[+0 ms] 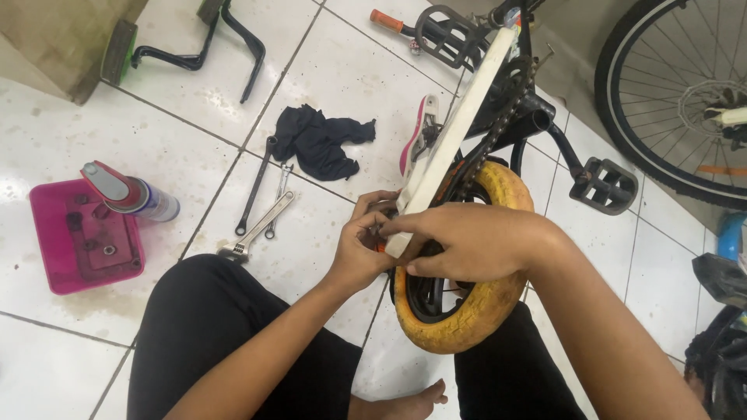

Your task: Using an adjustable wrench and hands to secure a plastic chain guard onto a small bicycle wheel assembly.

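Both hands, left hand (pixel 359 253) and right hand (pixel 467 243), pinch together at a yellow-tyred wheel's (pixel 486 307) hub (fingers hide it), wrenches (pixel 261 206), black rag (pixel 320 141) and pink tray (pixel 54 264) lying nearby.

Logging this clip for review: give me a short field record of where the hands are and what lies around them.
Setting: white tiled floor
Left hand: fingers at the wheel hub
Right hand: over the hub, beside the white frame
Wheel: yellow tyre, chain above
Tools: wrenches, spray can on a pink tray
Other: black rag, pedal
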